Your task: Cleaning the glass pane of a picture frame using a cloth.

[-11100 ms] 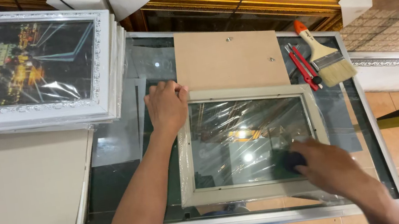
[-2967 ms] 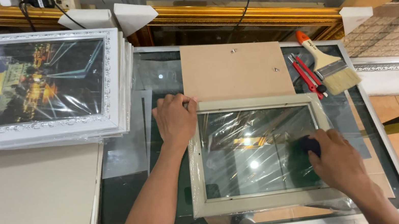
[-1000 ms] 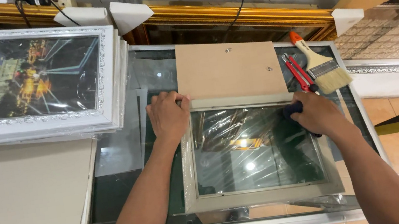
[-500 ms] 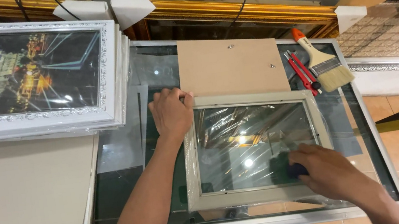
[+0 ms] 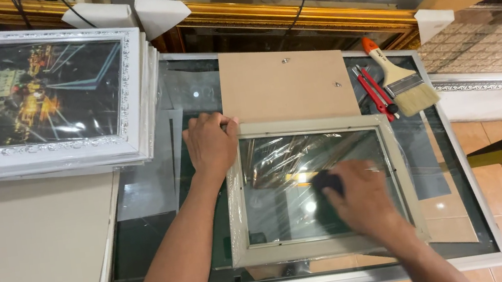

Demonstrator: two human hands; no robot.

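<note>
A pale beige picture frame lies face down on the glass-topped table, its glass pane reflecting light under crinkled clear film. My left hand presses flat on the frame's upper left corner. My right hand rests on the middle of the pane and grips a small dark pad, which pokes out at the fingertips.
A brown backing board lies beyond the frame. A paintbrush and a red-handled tool sit at the right. Stacked white framed pictures and grey boards fill the left. Gold moulding runs along the back.
My right hand with the dark pad has slid left from the pane's lower right area to its middle. My left hand stays on the upper left corner.
</note>
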